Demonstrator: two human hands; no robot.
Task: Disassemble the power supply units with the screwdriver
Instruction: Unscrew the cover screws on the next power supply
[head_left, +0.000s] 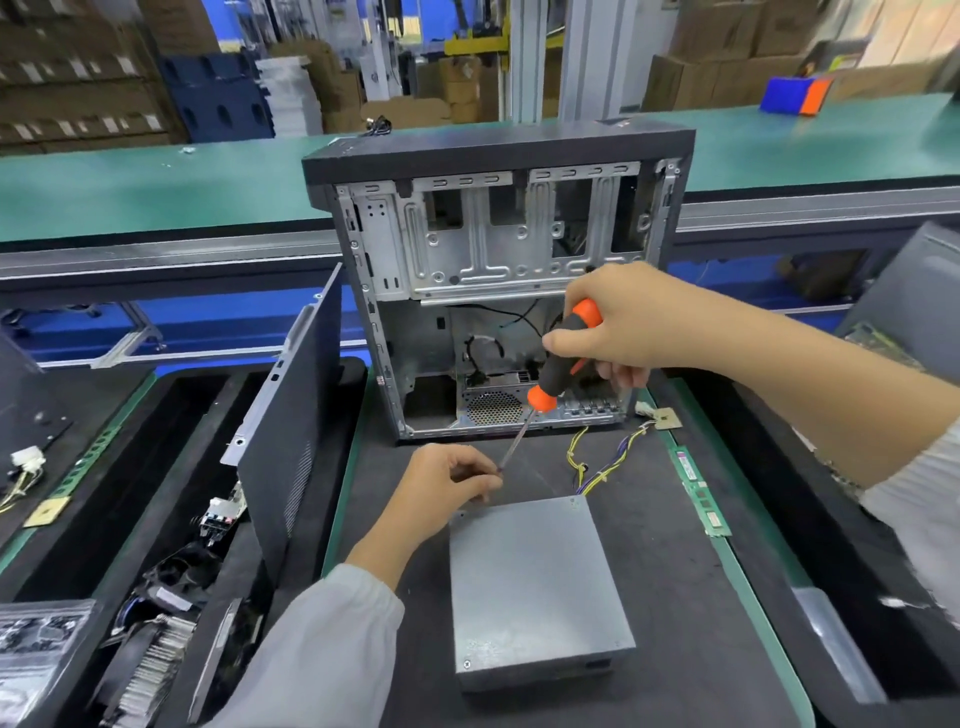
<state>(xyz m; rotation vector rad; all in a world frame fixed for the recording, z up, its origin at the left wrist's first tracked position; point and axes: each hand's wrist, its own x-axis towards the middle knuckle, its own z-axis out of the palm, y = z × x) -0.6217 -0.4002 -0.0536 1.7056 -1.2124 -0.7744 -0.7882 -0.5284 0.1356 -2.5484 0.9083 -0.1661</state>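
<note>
A person in pale grey sleeves is working at a black foam-covered work mat (649, 519) on a green bench. Lying flat on the mat, near the middle and close to the person, is a square grey metal power supply unit (535, 587), with a bundle of yellow, black and purple wires (602, 467) trailing from its far right corner toward the case behind it.

The right hand (618, 327) is gripping an orange and black handled screwdriver (561, 358), fingers curled tightly around the handle and thumb lying along it. The thin metal shaft is slanting down and to the left, and its tip is meeting the fingertips of the left hand. The left hand (441, 488) is hovering just beyond the far left corner of the power supply unit, with thumb and fingers pinched together at the screwdriver tip; whatever small item they may be holding there is too small to make out.

Behind the hands, an open black and silver computer tower case (498, 234) is standing upright, its bare metal interior facing the person. A dark grey side panel (291, 431) is leaning upright to the left of the mat. Two green memory sticks (701, 488) are lying along the mat's right edge. A black tray (171, 571) at lower left is holding a heatsink, fans and connectors.
</note>
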